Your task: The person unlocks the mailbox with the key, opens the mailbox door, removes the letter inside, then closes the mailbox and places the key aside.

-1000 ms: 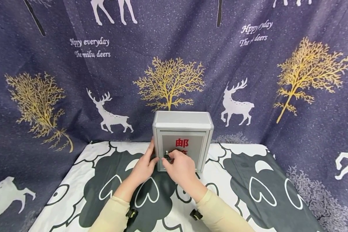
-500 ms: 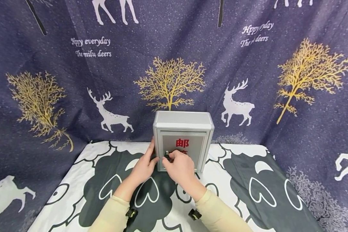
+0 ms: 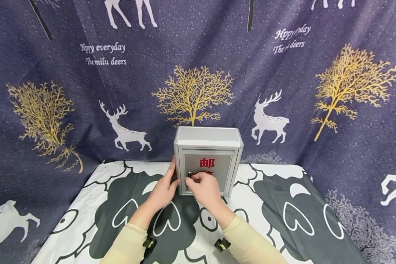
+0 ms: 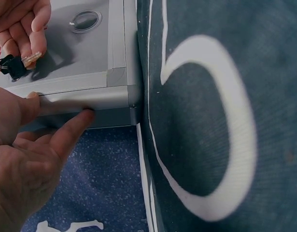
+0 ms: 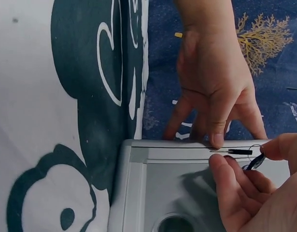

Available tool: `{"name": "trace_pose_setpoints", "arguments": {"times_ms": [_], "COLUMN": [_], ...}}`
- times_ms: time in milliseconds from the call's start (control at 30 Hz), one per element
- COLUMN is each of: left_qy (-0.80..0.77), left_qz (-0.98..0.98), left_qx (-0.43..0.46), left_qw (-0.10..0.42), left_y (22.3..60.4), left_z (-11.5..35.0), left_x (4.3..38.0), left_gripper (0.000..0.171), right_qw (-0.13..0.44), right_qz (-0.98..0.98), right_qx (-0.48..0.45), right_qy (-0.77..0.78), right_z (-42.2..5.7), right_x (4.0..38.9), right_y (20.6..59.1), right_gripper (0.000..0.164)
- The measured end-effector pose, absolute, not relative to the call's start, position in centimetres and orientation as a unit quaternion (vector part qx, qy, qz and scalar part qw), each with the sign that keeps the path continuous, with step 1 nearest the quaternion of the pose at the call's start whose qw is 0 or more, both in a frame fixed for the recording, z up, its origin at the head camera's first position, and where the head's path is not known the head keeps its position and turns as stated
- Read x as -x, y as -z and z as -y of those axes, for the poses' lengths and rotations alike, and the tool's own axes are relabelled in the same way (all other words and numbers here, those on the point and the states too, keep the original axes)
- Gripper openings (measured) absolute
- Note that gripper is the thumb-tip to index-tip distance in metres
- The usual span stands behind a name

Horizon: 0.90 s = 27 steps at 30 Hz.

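Note:
A silver metal mailbox [image 3: 208, 136] with red characters stands upright at the back of the cloth-covered surface. My left hand [image 3: 161, 192] rests against its left side, the thumb at the front edge and the other fingers straight along the side. With thumb and fingertips, my right hand [image 3: 206, 189] pinches a black-headed key [image 5: 256, 162] in front of the door, just below the small lock [image 3: 189, 173]. A second key [image 5: 240, 152] with a black head hangs on the same thin ring. My right fingers hide part of the door and lettering.
A black-and-white patterned cloth [image 3: 250, 234] covers the surface. Behind the mailbox hangs a dark blue curtain [image 3: 198, 47] printed with deer and trees. On the lower door is a round window [image 4: 86, 21].
My right thumb and fingers have shifted slightly at the key, covering more of its black head. My left hand and the mailbox have stayed in place.

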<state>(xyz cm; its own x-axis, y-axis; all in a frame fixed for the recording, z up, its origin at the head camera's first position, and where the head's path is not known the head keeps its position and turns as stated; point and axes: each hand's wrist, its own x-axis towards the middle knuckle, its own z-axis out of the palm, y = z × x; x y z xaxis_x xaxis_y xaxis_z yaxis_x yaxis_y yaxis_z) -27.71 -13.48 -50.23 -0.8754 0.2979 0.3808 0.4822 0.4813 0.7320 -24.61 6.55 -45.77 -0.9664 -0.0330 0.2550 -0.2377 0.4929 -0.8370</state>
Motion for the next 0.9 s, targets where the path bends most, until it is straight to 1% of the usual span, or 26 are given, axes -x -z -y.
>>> {"name": "trace_pose_setpoints", "arguments": {"times_ms": [100,367,600,900], "left_qy": [0.451,0.450,0.447,0.447], "left_qz": [0.857,0.859,0.860,0.859], "left_qx": [0.227,0.221,0.222,0.225], "left_qw": [0.105,0.098,0.106,0.102], "left_y": [50.3,50.1,50.2,50.2], "left_z": [13.5,13.5,13.5,13.6], "left_x": [27.7,27.6,27.7,27.7], "left_gripper": [0.094,0.093,0.093,0.093], "right_qw": [0.072,0.046,-0.003,-0.011], "right_qz": [0.834,0.800,0.741,0.733], "right_qx": [-0.079,-0.072,-0.061,-0.063], "right_qy": [-0.542,-0.594,-0.669,-0.678], "right_z": [-6.7,-7.2,-7.4,-7.6], "right_x": [24.6,25.1,25.1,25.0], "right_y": [45.9,46.9,47.3,47.4], "right_gripper": [0.031,0.027,0.030,0.032]}}
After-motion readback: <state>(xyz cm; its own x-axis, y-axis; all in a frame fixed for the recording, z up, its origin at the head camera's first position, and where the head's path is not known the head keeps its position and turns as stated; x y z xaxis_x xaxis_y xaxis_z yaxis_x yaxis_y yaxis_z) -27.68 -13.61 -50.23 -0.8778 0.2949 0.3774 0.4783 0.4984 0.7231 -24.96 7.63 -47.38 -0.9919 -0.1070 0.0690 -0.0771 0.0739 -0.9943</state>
